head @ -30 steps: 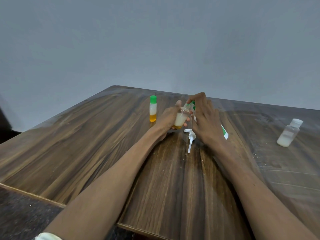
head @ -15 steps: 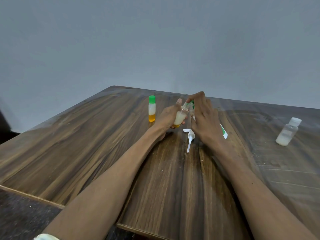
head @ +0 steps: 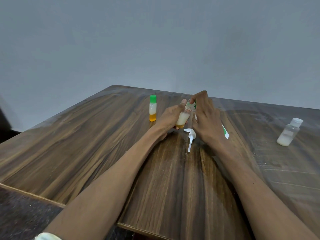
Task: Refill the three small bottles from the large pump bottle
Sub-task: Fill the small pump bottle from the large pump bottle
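Both hands busy: my left hand [head: 170, 116] grips small clear plastic bottle [head: 182, 118], tilted; my right hand [head: 206, 116] fingertips pinch its top.

Little change: left hand [head: 170, 118] has tipped the small bottle [head: 182, 118] slightly further toward the right hand [head: 206, 118], whose fingertips [head: 193, 100] stay at its neck. View shifted marginally; nothing else moved.

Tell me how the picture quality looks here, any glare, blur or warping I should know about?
Head view: light is soft and even, with pale glare across the far right of the table around the white-capped bottle. Wide-angle warping bends the table edges. The left hand and right hand look slightly soft, as does the small bottle between them.
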